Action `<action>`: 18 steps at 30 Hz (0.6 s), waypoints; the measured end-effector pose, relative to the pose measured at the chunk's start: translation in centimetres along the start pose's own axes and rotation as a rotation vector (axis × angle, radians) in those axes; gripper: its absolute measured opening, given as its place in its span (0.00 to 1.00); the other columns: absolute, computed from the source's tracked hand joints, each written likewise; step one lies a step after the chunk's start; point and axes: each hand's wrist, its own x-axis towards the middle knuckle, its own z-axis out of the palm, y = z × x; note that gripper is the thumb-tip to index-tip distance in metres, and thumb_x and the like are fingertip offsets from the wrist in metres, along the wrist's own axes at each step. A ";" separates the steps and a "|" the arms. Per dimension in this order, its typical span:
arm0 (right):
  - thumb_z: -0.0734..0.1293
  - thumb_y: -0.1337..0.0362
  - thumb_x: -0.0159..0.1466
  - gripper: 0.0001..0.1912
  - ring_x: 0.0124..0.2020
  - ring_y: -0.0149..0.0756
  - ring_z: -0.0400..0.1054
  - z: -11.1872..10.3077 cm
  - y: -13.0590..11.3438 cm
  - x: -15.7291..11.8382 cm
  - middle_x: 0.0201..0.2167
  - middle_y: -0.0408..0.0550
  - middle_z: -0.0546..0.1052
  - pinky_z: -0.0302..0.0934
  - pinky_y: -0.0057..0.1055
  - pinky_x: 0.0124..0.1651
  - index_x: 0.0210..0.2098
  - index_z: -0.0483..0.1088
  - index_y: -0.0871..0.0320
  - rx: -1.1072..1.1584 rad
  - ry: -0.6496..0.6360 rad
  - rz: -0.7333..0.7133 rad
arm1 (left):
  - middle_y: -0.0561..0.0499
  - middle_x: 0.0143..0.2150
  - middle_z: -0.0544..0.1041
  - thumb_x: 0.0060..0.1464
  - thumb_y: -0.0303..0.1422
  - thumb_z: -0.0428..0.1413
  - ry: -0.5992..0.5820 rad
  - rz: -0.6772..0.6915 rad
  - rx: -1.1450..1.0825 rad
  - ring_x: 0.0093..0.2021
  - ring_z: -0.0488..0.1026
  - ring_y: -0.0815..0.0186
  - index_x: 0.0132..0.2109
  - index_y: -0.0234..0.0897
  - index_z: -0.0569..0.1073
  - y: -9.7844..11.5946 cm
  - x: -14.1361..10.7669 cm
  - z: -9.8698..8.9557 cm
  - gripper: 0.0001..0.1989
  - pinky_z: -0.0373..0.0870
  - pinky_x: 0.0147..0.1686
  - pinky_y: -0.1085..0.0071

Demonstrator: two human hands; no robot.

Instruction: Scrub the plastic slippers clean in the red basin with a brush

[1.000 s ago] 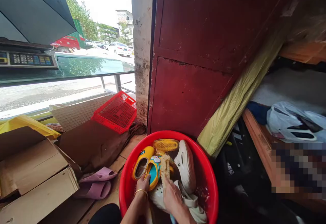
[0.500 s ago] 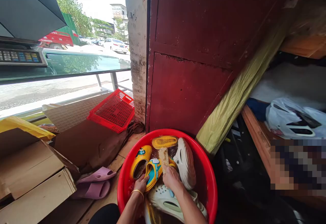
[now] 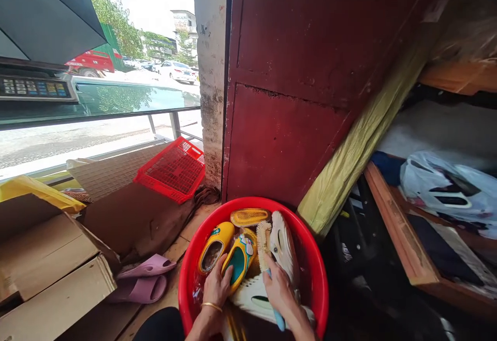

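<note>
one head-worn camera looks forward and steeply down from close above the red basin, which sits at the bottom centre. beyond the basin stands a dark red door; left of the basin the view opens toward a street; right of it, shelves.

Daylight pours in from the street on the left, sky blown out white. The right side sits in deep shadow. Wide-angle lens bends the edges; the picture's fairly sharp overall.
</note>
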 end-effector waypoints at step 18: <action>0.58 0.73 0.65 0.36 0.52 0.49 0.77 -1.3 1.1 -6.6 0.59 0.55 0.78 0.69 0.43 0.55 0.71 0.65 0.48 -0.222 -0.234 -0.117 | 0.44 0.62 0.81 0.50 0.25 0.51 -0.177 0.266 0.154 0.62 0.77 0.55 0.64 0.40 0.74 0.7 -4.3 0.6 0.33 0.72 0.64 0.56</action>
